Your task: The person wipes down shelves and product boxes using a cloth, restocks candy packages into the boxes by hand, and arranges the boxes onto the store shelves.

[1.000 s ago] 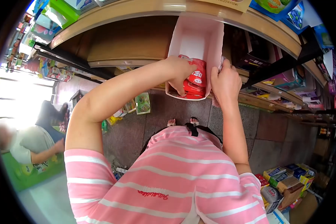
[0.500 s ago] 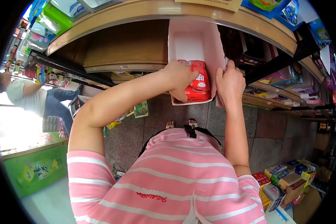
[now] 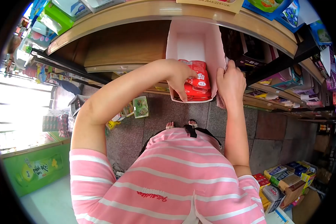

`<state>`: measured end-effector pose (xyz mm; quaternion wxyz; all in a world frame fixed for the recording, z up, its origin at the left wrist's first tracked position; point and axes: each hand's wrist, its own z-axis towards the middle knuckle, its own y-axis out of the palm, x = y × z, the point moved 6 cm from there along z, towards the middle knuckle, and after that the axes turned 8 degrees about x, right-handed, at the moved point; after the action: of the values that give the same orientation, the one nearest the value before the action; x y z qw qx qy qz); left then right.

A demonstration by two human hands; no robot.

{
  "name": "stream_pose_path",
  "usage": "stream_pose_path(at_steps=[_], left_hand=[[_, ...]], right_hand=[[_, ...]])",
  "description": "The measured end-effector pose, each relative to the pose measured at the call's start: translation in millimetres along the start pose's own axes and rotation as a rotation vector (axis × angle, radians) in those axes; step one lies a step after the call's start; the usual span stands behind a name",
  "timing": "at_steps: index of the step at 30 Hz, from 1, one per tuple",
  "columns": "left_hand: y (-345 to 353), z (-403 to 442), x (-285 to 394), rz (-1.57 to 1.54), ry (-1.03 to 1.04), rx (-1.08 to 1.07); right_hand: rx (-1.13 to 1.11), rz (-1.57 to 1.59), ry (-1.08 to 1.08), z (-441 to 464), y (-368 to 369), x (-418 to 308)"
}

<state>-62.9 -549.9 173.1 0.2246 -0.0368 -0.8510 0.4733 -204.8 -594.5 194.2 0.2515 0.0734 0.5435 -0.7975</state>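
Observation:
A long open box (image 3: 212, 48), pale pink inside, juts out from the shelf. Red packets (image 3: 199, 76) are stacked at its near end. My left hand (image 3: 180, 76) reaches over the box's left wall, fingers curved and thumb apart, its fingertips on the upper red packet. To the right of the box, my right hand (image 3: 231, 80) is closed round a pinkish cloth (image 3: 220, 101) against the right wall; part of the cloth hangs below the hand.
The upper shelf edge (image 3: 153, 14) arches above the box. Purple boxes (image 3: 252, 52) stand to the right. On the floor are a green package (image 3: 140, 107) and a yellow packet (image 3: 112, 124). Stacked cartons (image 3: 287, 183) lie lower right, a green counter (image 3: 41, 170) left.
The box and both hands sit slightly further right and lower than in the oldest frame. The person at the left has moved away towards the shelves, mostly out of sight.

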Motion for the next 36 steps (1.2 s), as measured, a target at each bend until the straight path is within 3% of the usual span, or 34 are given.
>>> stream_pose_path(at_steps=[5,9,15,17,20,25,30,34,36], left_hand=[[3.7,5.1,3.0,0.193,0.070,0.103],[4.7,-0.7,16.4,0.272,0.049,0.054],[16.3,1.4,21.1,0.354,-0.166,0.088],[18.0,4.7,24.8,0.587,-0.223,0.266],[2.9,11.2,15.0,0.456,-0.223,0.405],[-40.1,37.3,-26.6,0.369,-0.213,0.452],[-60.4,57.4,-38.7,0.486,-0.085,0.481],[-62.4,47.4,-39.2,0.494,-0.141,0.452],[-71.9,25.8,-26.0,0.553,0.012,0.718]], right_hand=[[0.010,0.003,-0.015,-1.0,0.2,0.2],[-0.015,-0.005,0.001,0.2,-0.5,0.3],[-0.038,-0.016,0.015,3.7,0.6,-0.9],[-0.054,-0.021,0.026,4.7,0.4,-0.7],[-0.071,-0.028,0.031,7.0,-1.4,1.3],[-0.257,0.066,0.077,13.8,-0.5,-1.5],[-0.205,0.061,0.093,42.6,12.7,0.9],[-0.158,-0.010,0.083,64.4,11.4,-1.8],[-0.161,-0.013,0.054,69.7,3.6,-4.5]])
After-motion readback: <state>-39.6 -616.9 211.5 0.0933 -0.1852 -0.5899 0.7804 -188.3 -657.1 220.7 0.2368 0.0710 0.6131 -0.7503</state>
